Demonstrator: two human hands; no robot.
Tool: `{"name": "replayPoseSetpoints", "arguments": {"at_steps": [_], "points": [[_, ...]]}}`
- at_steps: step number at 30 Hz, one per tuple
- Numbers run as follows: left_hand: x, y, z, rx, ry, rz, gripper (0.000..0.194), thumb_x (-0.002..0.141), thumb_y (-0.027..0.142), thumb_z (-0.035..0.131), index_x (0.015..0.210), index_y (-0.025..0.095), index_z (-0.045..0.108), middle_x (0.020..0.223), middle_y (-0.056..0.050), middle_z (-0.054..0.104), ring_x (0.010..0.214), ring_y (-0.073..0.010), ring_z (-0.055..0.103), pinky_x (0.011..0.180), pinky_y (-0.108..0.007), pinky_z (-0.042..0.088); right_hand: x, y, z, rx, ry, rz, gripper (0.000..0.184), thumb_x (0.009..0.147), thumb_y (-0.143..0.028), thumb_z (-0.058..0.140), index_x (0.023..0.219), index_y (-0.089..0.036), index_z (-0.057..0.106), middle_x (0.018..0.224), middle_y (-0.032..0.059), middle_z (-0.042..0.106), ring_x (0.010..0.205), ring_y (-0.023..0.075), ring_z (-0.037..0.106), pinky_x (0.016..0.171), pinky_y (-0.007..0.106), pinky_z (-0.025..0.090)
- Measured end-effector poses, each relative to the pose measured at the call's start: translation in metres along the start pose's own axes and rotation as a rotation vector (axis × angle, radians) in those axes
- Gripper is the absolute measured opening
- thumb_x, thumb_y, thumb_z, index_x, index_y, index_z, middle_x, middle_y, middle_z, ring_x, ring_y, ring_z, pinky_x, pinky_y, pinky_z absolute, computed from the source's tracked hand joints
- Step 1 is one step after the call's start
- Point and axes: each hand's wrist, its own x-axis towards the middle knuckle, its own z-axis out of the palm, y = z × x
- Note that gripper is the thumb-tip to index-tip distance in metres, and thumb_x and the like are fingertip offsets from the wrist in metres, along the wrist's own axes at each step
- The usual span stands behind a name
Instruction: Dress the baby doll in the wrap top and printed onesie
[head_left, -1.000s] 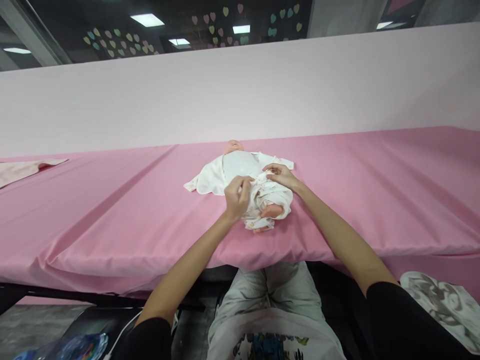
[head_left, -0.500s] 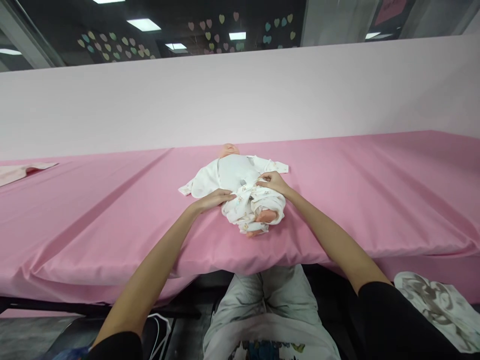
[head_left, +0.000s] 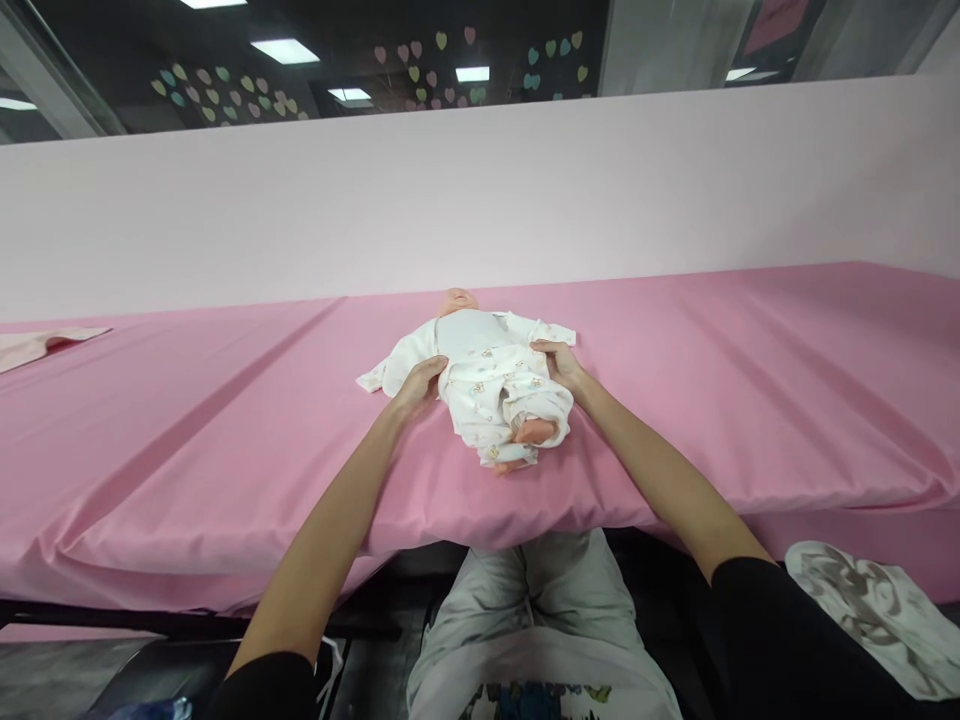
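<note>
A baby doll (head_left: 459,300) lies on its back on the pink-covered table, head away from me. It wears a white top (head_left: 409,360) with its sleeves spread to both sides. Patterned white baby pants (head_left: 487,395) cover its hips and bent legs, and a bare foot (head_left: 535,431) shows at one cuff. My left hand (head_left: 424,383) is closed on the left side of the pants' waist. On the opposite side, my right hand (head_left: 559,362) pinches the waistband. Parts of the fingers of both hands are hidden by the cloth.
The pink cover (head_left: 225,430) drapes over the table's front edge, close to my lap. A white wall (head_left: 480,200) rises behind. A light pink cloth (head_left: 45,345) lies at the far left, and a white-and-grey patterned cloth (head_left: 874,610) is at lower right.
Both hands have moved up and outward along the doll's sides. The pants' front, bunched before, is now pulled higher and spread flatter over the belly.
</note>
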Motion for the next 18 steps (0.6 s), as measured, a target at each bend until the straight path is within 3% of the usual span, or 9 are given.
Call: {"name": "replayPoseSetpoints", "arguments": {"at_steps": [3,6,9,12,15,18], "points": [[-0.005,-0.007,-0.004,-0.021,-0.114,-0.101,0.021,0.068,0.032,0.065,0.071,0.016,0.051,0.065,0.001,0.045,0.056,-0.0091,0.041,0.052,-0.022,0.034,0.003,0.003,-0.009,-0.067,0.040,-0.018,0.027,0.050,-0.021,0.069,0.059,-0.019,0.044,0.055,-0.0036,0.049,0.055,0.0119,0.047,0.056,0.027,0.040],[-0.009,-0.012,-0.009,0.161,-0.160,-0.118,0.021,0.069,0.033,0.064,0.069,0.016,0.051,0.061,0.002,0.043,0.053,-0.0086,0.038,0.050,-0.022,0.031,0.007,0.006,-0.020,-0.296,0.051,-0.058,0.026,0.050,-0.024,0.071,0.057,-0.017,0.047,0.052,-0.0041,0.046,0.051,0.0095,0.041,0.051,0.025,0.034],[-0.012,-0.009,-0.010,0.478,-0.111,0.069,0.019,0.073,0.034,0.059,0.071,0.017,0.053,0.056,0.004,0.041,0.051,-0.0096,0.037,0.052,-0.023,0.030,0.008,0.008,-0.027,-0.570,-0.015,-0.076,0.026,0.054,-0.031,0.070,0.056,-0.016,0.048,0.050,-0.0056,0.042,0.049,0.0072,0.035,0.049,0.023,0.028],[-0.013,-0.001,-0.006,0.817,-0.062,0.287,0.017,0.077,0.032,0.055,0.089,0.019,0.057,0.059,0.004,0.046,0.054,-0.0113,0.041,0.057,-0.024,0.033,0.006,0.008,-0.025,-0.706,-0.078,-0.147,0.027,0.060,-0.037,0.066,0.058,-0.016,0.048,0.057,-0.0042,0.045,0.056,0.0086,0.040,0.055,0.022,0.032],[-0.007,0.004,0.002,1.066,0.026,0.525,0.023,0.082,0.028,0.047,0.102,0.020,0.056,0.079,-0.002,0.057,0.069,-0.0160,0.051,0.066,-0.027,0.037,0.007,0.007,-0.013,-0.754,-0.027,-0.277,0.025,0.060,-0.037,0.065,0.065,-0.017,0.052,0.084,0.0013,0.058,0.076,0.0124,0.049,0.069,0.025,0.038],[0.005,0.001,0.012,1.199,0.027,0.708,0.024,0.086,0.022,0.036,0.102,0.018,0.053,0.092,-0.008,0.057,0.080,-0.0194,0.053,0.069,-0.029,0.038,0.014,0.007,0.003,-0.743,0.063,-0.317,0.022,0.060,-0.034,0.065,0.070,-0.017,0.053,0.108,0.0052,0.056,0.093,0.0157,0.050,0.082,0.028,0.038]]}}
